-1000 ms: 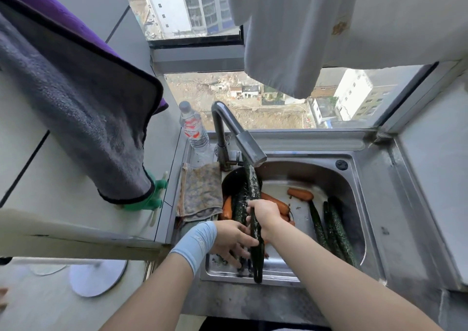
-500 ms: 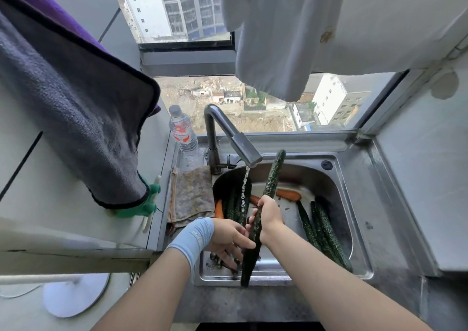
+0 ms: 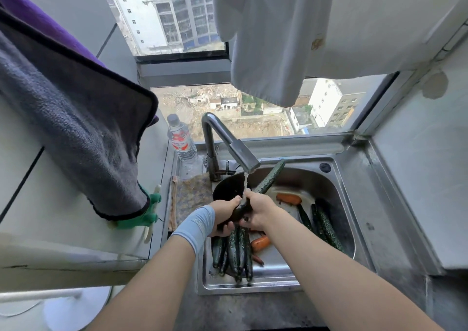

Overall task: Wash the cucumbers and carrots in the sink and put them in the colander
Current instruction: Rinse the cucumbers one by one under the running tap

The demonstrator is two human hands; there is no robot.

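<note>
A long dark green cucumber point(image 3: 268, 178) slants up to the right under the running faucet point(image 3: 235, 151). My left hand point(image 3: 224, 213) grips its lower end and my right hand point(image 3: 260, 210) grips its middle, water falling between them. Several cucumbers point(image 3: 235, 252) and a carrot point(image 3: 260, 243) lie in a dark colander point(image 3: 225, 186) on the left of the steel sink point(image 3: 336, 178). More cucumbers point(image 3: 326, 227) and a carrot point(image 3: 288, 199) lie loose on the right of the basin.
A water bottle point(image 3: 181, 140) stands left of the faucet, with a patterned cloth point(image 3: 192, 196) on the sink ledge. A grey towel point(image 3: 76, 128) hangs at left over a green glove point(image 3: 149, 209). White cloth point(image 3: 278, 39) hangs overhead before the window.
The cucumber has been lifted and tilted, its far end swinging up to the right. My left hand, open beside it before, now grips its lower end. The view has shifted downward.
</note>
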